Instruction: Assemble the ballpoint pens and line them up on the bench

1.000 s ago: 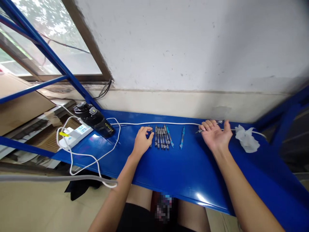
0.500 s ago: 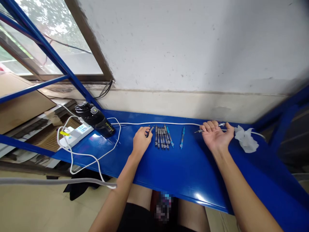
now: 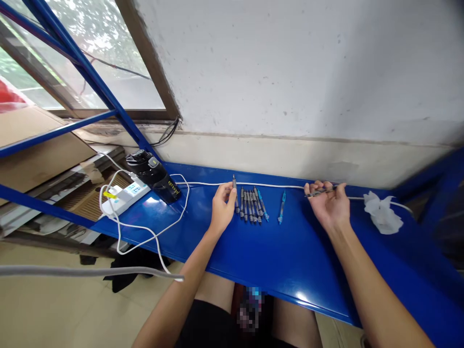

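My left hand (image 3: 223, 205) pinches a dark grey pen (image 3: 234, 183), its tip pointing away from me, just left of a row of pens. That row (image 3: 251, 205) holds several grey pens side by side, with a light-blue pen (image 3: 263, 205) slanting at its right end. A second light-blue pen (image 3: 282, 208) lies alone farther right. My right hand (image 3: 329, 208) is turned palm up, its fingers curled on another dark pen (image 3: 322, 191) that lies crosswise along the fingers and thumb.
Crumpled white tissue (image 3: 383, 212) lies right of my right hand. A white cable (image 3: 270, 185) runs along the back of the blue table (image 3: 282, 261). At left are a black bottle (image 3: 154, 176), a white power strip (image 3: 125, 195) and looped cable. A wall (image 3: 271, 72) stands behind.
My left hand has turned the pen upward so more of it shows. In my right hand the pen has shifted along the curled fingers. The view has moved slightly left.
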A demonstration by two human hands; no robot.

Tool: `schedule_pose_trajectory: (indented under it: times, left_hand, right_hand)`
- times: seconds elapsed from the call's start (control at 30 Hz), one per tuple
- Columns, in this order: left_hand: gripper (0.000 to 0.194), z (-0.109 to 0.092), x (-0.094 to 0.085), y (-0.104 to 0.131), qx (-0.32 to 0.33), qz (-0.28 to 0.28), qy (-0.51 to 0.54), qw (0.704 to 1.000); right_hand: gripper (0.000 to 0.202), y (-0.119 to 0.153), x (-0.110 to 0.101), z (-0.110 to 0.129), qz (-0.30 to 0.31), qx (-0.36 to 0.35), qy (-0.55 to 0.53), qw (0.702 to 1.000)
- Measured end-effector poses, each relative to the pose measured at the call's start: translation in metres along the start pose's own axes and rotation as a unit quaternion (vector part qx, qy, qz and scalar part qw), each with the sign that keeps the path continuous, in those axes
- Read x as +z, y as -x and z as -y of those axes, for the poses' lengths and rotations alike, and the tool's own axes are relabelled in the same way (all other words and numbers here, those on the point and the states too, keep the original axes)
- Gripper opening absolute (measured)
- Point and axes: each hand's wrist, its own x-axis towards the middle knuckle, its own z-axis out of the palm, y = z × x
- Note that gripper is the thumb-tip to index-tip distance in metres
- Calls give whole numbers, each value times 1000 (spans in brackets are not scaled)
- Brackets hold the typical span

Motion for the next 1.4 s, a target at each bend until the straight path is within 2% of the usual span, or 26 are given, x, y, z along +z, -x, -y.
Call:
schedule_pose_trajectory:
  times: [0.1,0.2,0.27,0.33,0.4,0.47,0.53,0.63,0.77,0.83,0.9,1.07,1.17,1.4]
  left_hand:
    - [36,1,2,-2,-37,16,92,995]
    - [37,2,3,-4,-70,9,153,986]
    - [39,1,3,-4,-93,7,193,977]
    - [39,0,3,-5,-117,4,236,965]
    - [38,-1,3,-6,-139,2,278,950]
    - [39,-3,4,-7,-158,7,316,936]
    - [39,-6,5,-7,-172,22,347,922]
    - [40,-11,5,-5,-183,49,372,909]
    - [41,-14,5,-3,-188,69,382,902]
    - [42,-13,4,-2,-191,70,384,901]
    - [42,-13,4,-2,-192,74,385,900]
    - [42,-15,2,-1,-190,88,391,896]
    - [43,-16,0,0,-194,101,398,891]
    - [42,-16,0,3,-187,157,399,884]
  right_hand:
    - [61,1,1,-1,1,0,45,999]
    - [58,5,6,-2,-9,-40,105,994]
    - [53,11,10,-4,-17,-87,181,980]
    - [49,20,12,-7,-25,-134,288,948]
    - [48,35,12,-10,-22,-174,424,889]
    - [47,54,9,-12,6,-219,572,791]
    - [45,74,4,-16,39,-279,658,698]
    - [46,96,-4,-26,72,-309,707,632]
    - [55,104,-10,-37,120,-301,787,524]
    - [56,103,-11,-39,146,-295,804,496]
    - [54,102,-11,-39,167,-292,801,495]
    - [48,102,-12,-38,186,-288,771,537]
    - [46,102,-13,-39,199,-284,758,552]
    - [41,105,-10,-36,182,-290,736,584]
